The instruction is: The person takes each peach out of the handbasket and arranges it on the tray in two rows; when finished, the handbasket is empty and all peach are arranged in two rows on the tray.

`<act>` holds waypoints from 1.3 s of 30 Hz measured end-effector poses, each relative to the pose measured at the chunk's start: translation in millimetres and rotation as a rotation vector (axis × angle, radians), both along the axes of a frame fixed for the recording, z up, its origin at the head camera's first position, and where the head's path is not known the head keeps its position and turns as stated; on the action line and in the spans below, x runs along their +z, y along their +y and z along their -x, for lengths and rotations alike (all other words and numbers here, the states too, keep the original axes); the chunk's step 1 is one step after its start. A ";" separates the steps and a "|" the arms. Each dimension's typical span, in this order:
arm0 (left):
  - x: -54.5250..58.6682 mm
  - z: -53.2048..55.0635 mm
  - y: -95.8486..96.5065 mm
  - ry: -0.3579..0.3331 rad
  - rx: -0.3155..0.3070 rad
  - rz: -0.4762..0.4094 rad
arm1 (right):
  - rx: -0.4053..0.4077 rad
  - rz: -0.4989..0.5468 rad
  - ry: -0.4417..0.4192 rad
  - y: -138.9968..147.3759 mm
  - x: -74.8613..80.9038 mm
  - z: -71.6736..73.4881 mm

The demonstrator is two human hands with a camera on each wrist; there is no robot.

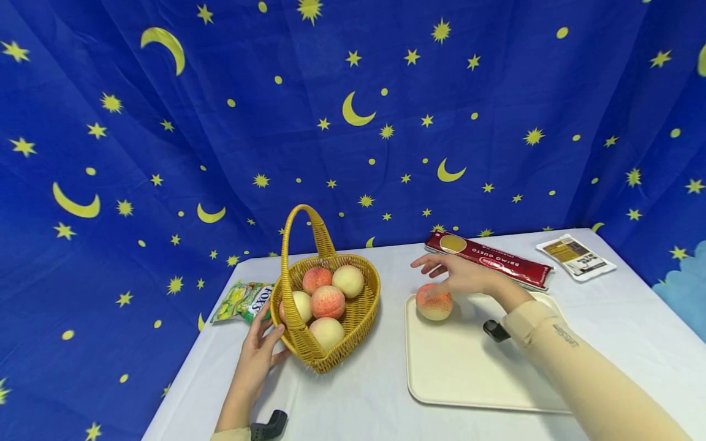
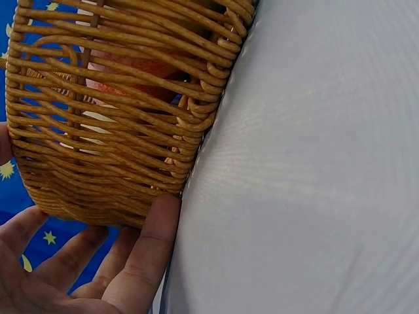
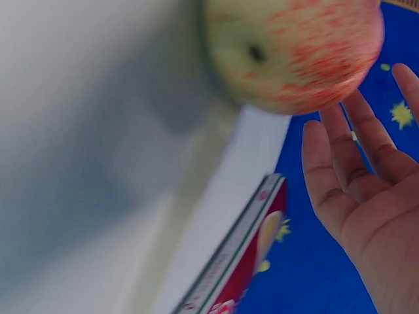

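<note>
A red-and-cream peach (image 1: 434, 304) sits at the left back corner of the cream tray (image 1: 463, 373). Over it reaches my right hand (image 1: 455, 274), fingers extended and apart. In the right wrist view those fingertips lie right at the edge of the peach (image 3: 294, 55), not curled round it. My left hand (image 1: 259, 352) is at the near left side of a wicker basket (image 1: 353, 334), thumb near the rim. The left wrist view has loosely straight fingers (image 2: 141, 271) touching the weave of the basket (image 2: 111, 150). Inside the basket lie several peaches (image 1: 328, 302), some red, some pale.
Behind the basket's left side lies a green candy bag (image 1: 242, 300). A red spaghetti pack (image 1: 491, 260) lies behind the tray, with a white-and-brown pouch (image 1: 576, 257) to its right. A blue star-patterned curtain (image 1: 353, 122) hangs behind the white table (image 1: 353, 404).
</note>
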State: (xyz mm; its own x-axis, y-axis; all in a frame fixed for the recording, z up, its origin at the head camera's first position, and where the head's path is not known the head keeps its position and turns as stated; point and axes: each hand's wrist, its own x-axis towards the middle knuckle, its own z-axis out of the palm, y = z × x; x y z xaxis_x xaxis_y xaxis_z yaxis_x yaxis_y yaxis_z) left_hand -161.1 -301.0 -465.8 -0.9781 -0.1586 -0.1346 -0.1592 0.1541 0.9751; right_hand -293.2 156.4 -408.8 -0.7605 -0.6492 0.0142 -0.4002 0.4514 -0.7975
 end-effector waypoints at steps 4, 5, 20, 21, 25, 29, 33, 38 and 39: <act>0.1 0.0 -0.2 0.003 0.000 -0.002 | 0.008 0.006 0.004 -17.4 16.5 1.4; 0.1 -0.1 -0.2 0.003 0.000 -0.003 | 0.015 0.006 0.006 -23.0 19.9 1.8; -1.1 0.1 -2.2 0.020 -0.015 -0.022 | 0.070 -0.044 -0.111 -114.1 51.1 3.3; -1.0 -0.2 -2.2 0.024 -0.016 -0.021 | 0.071 -0.043 -0.124 -117.8 52.3 3.1; -0.2 -1.5 -2.7 0.027 -0.017 -0.020 | 0.100 -0.045 -0.180 -133.4 54.2 3.8; 1.3 -2.5 -2.5 0.031 -0.020 -0.018 | 0.130 -0.085 -0.245 -147.8 54.3 6.5; 1.8 -2.6 -2.9 0.038 -0.024 -0.023 | 0.123 -0.129 -0.315 -158.6 57.1 8.1; 1.5 -2.0 -3.7 0.049 -0.040 -0.031 | 0.097 -0.176 -0.474 -172.1 62.1 8.7; 1.6 -2.1 -3.6 0.048 -0.041 -0.032 | 0.092 -0.189 -0.510 -175.1 63.1 8.2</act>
